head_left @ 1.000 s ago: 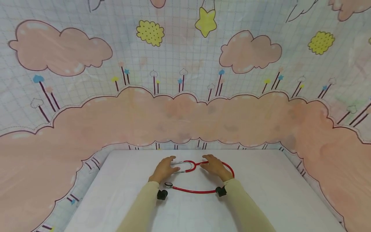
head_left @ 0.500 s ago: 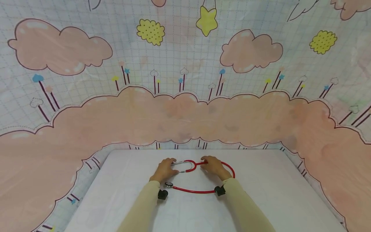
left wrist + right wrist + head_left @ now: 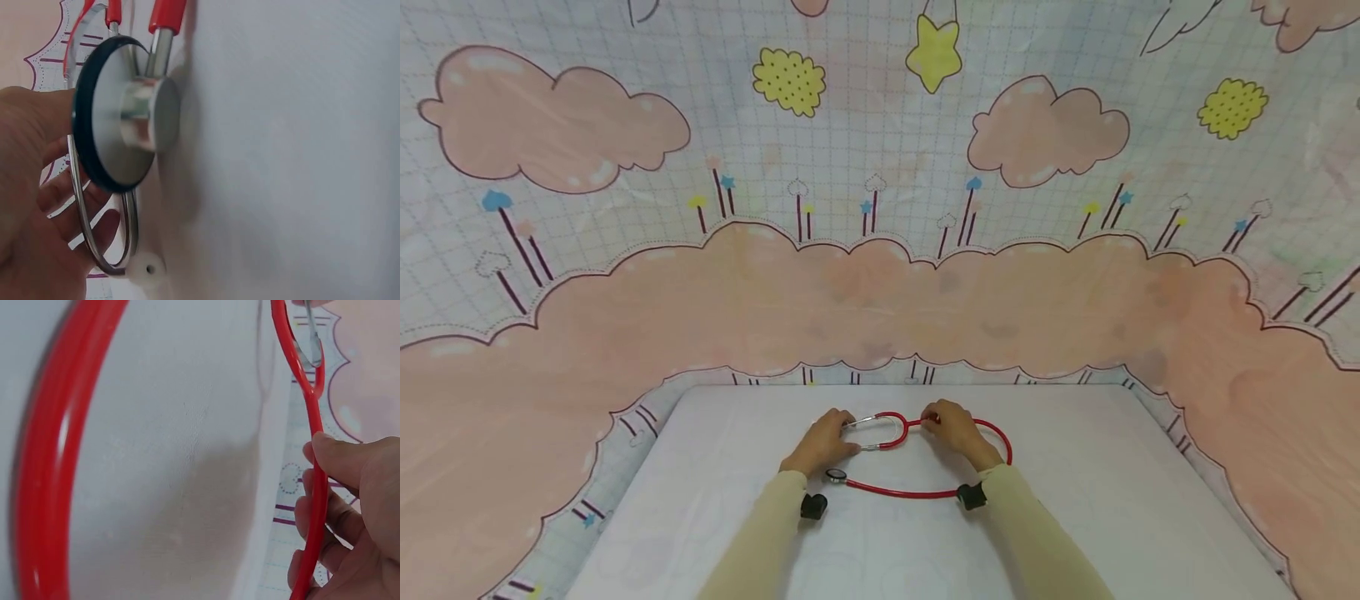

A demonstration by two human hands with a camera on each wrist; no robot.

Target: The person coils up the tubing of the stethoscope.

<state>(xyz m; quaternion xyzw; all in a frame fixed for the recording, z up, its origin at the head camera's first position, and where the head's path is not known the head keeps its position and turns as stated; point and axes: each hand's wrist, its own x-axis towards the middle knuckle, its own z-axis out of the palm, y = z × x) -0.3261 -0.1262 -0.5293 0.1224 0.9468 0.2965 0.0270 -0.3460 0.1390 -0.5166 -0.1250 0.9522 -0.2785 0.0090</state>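
Observation:
A red stethoscope lies in a loop on the white table, its metal ear tubes pointing left. My left hand holds the ear tube ends, thumb at the near one and fingers at the far one. In the left wrist view the round chest piece stands in front of that hand and hides part of the thumb. My right hand grips the red tubing just right of the Y-shaped fork; in the right wrist view the thumb presses the tube against curled fingers.
The white table reaches to a cloth backdrop printed with clouds and stars, which rises behind and at both sides. A black wrist camera sits on the left sleeve and another camera on the right one.
My hands have closed from spread fingers onto the ear tubes and the red tubing. The tubing's right bend has shifted slightly to the right.

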